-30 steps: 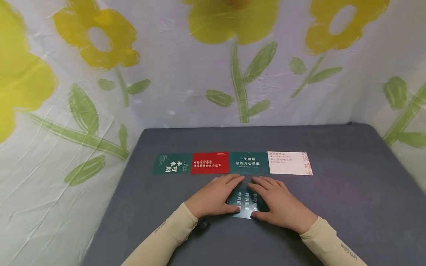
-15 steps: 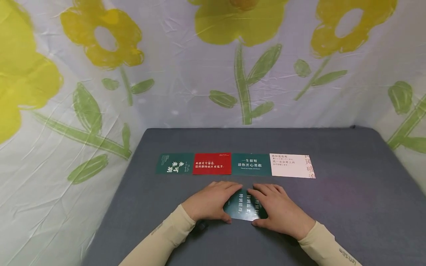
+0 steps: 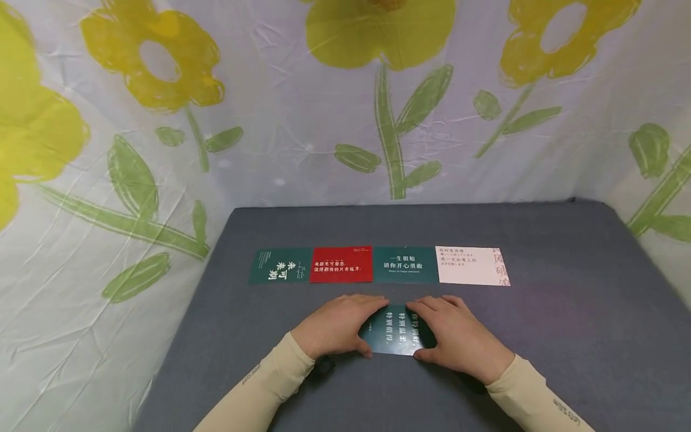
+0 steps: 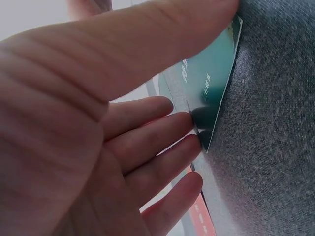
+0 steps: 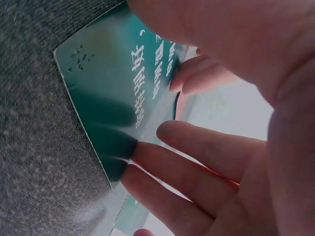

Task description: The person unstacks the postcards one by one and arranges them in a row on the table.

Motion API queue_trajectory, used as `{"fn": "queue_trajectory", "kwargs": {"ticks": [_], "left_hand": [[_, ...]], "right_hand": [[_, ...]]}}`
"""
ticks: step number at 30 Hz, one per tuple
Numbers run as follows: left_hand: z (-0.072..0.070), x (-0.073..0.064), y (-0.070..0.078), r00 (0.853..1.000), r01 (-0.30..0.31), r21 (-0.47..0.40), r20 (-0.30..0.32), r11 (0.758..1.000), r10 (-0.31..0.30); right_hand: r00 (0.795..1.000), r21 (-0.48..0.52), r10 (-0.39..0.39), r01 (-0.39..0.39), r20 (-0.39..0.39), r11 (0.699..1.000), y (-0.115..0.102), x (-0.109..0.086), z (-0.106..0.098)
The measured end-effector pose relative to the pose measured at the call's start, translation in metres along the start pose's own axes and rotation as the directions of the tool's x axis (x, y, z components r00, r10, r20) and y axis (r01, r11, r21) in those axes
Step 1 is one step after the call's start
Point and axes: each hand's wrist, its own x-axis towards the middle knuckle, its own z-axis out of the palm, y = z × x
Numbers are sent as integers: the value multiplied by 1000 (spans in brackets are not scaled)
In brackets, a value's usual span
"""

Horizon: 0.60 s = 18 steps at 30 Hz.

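Note:
A dark green card (image 3: 396, 330) with white characters, turned sideways, lies on the grey table between both hands. At its left end is my left hand (image 3: 340, 327), thumb by the near corner and fingers by the far edge. My right hand (image 3: 459, 336) frames the right end the same way. In the left wrist view the fingers (image 4: 162, 130) are fairly straight, their tips at the card's edge. Similarly, the right wrist view has loosely extended fingers (image 5: 182, 167) touching the card's far edge. The hands cover parts of both ends.
Behind the hands, a side-by-side row holds a green card (image 3: 281, 265), a red card (image 3: 341, 264), another green card (image 3: 406, 264) and a pale pink card (image 3: 472, 266). A small black object (image 3: 325, 365) shows under the left wrist. A flower-printed curtain (image 3: 281, 150) stands behind the table.
Both hands have drawn apart toward the card's ends, and their fingertips sit farther from the row. More of the card's printing shows. The row looks unchanged.

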Motion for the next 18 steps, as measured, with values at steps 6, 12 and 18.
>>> {"fn": "queue_trajectory", "kwargs": {"ticks": [6,12,18], "left_hand": [[-2,3,0,1000,3,-9,-3,1000,-3],[-3,5,-2,1000,-3,-5,-9,1000,3],[-1,4,-3,1000,4,-19,-8,1000,-4]], "right_hand": [[1000,-2,-7,7,-9,1000,1,2,-1],[998,-23,-26,25,-54,999,4,2,-1],[998,-18,-27,26,-52,999,3,2,0]]}}
